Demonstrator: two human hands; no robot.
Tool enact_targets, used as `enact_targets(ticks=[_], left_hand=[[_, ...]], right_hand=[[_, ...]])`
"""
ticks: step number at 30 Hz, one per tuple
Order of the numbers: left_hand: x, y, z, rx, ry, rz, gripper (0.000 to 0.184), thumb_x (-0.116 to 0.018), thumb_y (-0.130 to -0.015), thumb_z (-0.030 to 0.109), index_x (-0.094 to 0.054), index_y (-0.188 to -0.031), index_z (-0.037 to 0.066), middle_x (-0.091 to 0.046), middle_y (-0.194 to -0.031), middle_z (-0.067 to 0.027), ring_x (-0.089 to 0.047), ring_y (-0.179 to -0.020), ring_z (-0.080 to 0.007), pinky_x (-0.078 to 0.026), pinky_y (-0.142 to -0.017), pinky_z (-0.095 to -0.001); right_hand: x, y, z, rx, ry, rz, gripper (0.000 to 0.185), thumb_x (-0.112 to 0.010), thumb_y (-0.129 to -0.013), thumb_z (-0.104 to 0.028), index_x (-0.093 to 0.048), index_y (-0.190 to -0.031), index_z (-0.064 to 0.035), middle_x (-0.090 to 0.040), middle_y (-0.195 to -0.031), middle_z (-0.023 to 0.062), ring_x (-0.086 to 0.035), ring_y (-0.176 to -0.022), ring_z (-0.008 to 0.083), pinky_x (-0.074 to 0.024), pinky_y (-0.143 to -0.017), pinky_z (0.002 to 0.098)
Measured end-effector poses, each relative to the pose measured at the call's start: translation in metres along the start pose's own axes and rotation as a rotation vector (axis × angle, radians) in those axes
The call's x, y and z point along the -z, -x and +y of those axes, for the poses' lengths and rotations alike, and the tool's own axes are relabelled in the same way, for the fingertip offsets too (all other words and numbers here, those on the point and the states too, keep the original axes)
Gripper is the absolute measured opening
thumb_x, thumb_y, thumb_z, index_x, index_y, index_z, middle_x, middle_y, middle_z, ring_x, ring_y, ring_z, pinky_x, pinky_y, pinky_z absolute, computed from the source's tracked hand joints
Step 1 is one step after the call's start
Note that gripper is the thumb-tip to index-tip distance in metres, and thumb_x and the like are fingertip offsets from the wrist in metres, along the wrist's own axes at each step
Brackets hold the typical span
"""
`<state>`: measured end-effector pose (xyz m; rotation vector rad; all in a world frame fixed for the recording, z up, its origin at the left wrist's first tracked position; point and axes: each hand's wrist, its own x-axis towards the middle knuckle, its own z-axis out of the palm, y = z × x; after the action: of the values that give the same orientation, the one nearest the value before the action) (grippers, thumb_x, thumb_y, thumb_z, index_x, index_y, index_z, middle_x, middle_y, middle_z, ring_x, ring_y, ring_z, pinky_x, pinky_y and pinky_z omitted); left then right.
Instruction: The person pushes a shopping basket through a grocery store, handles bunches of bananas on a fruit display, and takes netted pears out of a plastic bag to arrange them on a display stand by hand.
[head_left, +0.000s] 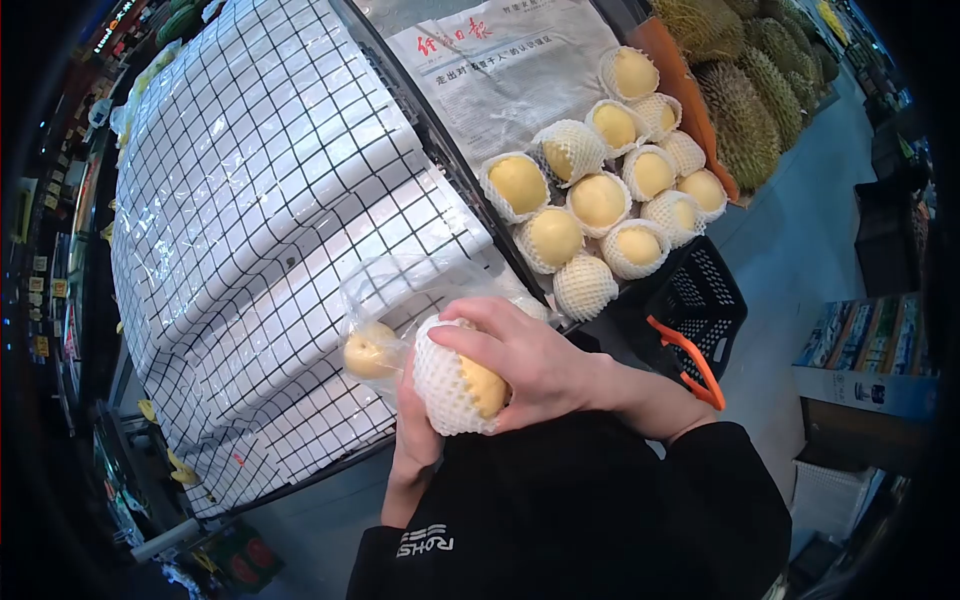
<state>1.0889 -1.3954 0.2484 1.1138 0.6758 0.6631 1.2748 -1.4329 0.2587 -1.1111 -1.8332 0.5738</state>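
A yellow pear (483, 388) sits partly inside a white foam net (440, 385), close to my chest. My right hand (530, 365) is closed round it from the right, thumb and fingers on the fruit and net. On the other side, my left hand (415, 430) presses against the net, with most of its fingers hidden behind it. Just beyond my left hand, a clear plastic bag (385, 290) rests on the grid-covered stand, with a bare pear (370, 350) inside.
Several netted yellow pears (597, 200) lie on newspaper (500, 70) at upper right. Durians (738, 120) are piled beyond an orange-brown divider. A black basket (700, 290) with an orange handle (690, 360) stands right of my arm. Black wire grid (270, 130) covers the white-lined stand.
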Motion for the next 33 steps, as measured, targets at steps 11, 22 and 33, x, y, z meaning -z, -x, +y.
enact_targets(ticks=[11, 22, 33], left_hand=[[-0.048, -0.034, -0.008, -0.124, -0.189, -0.047, 0.104, -0.056, -0.089, 0.059, -0.006, -0.153, -0.005, -0.036, -0.147, -0.0222, -0.039, -0.136, -0.0291, -0.032, -0.112, -0.0399], [-0.096, -0.071, -0.040, -0.063, -0.187, 0.058, 0.077, -0.048, -0.094, 0.045, -0.027, -0.147, -0.007, -0.044, -0.141, -0.0211, -0.045, -0.130, -0.0278, -0.033, -0.109, -0.0383], [-0.122, -0.098, -0.054, -0.142, -0.310, 0.055, 0.076, -0.041, -0.094, 0.046, -0.030, -0.145, -0.009, -0.044, -0.141, -0.0225, -0.044, -0.132, -0.0293, -0.032, -0.110, -0.0386]], right_hand=[[0.042, 0.026, 0.025, -0.525, -0.432, 0.023, 0.104, -0.088, -0.065, -0.037, -0.034, -0.145, 0.0021, -0.047, -0.134, 0.0177, -0.048, -0.125, 0.0277, -0.0378, -0.106, 0.0373], [0.103, 0.057, 0.076, -0.423, -0.504, -0.093, 0.097, -0.079, -0.078, -0.044, -0.029, -0.148, 0.0026, -0.040, -0.143, 0.0214, -0.040, -0.134, 0.0314, -0.0326, -0.111, 0.0391], [0.132, 0.059, 0.107, -0.465, -0.631, -0.149, 0.096, -0.087, -0.071, -0.024, -0.034, -0.148, -0.0016, -0.047, -0.140, 0.0159, -0.045, -0.131, 0.0244, -0.0337, -0.111, 0.0371]])
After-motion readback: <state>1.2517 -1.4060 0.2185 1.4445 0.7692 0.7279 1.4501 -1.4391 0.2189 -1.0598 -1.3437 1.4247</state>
